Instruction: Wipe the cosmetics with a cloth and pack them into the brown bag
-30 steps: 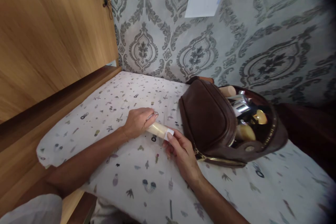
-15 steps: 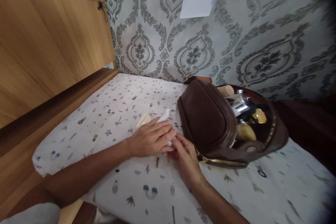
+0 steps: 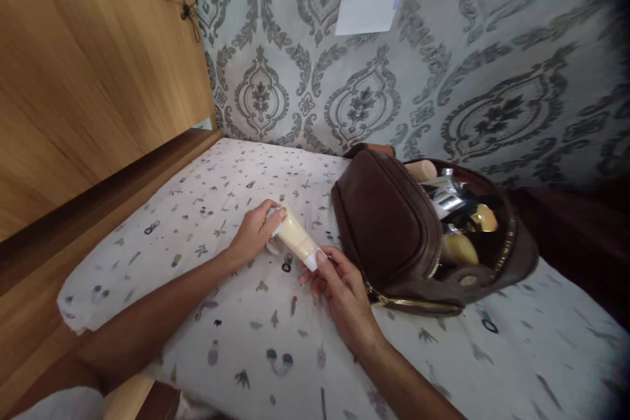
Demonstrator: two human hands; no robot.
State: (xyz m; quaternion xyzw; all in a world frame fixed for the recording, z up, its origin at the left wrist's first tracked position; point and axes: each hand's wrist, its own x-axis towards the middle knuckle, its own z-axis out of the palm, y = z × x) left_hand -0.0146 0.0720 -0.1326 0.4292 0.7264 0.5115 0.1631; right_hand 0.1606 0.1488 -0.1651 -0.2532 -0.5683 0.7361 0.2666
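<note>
A pale yellow tube (image 3: 296,237) with a white cap slants between my two hands, above the patterned white sheet (image 3: 236,335). My right hand (image 3: 339,289) grips its white cap end between thumb and fingers. At the upper left end, my left hand (image 3: 258,230) is closed, with something white, perhaps a tissue, bunched under its fingers; whether it also pinches the tube end is hard to tell. Close to the right of my right hand lies a brown bag (image 3: 384,210), unzipped, holding a silver item, a gold item and several other bottles.
A wooden panel (image 3: 98,79) rises along the left, with a dark cable at its top corner. Behind the sheet stands a grey patterned wall (image 3: 305,65) bearing a white rectangle (image 3: 368,10). Dark material lies right of the bag.
My left hand has drawn back up and left from over my right hand, uncovering the yellow tube. The white item has shifted left with it. The bag stays in place.
</note>
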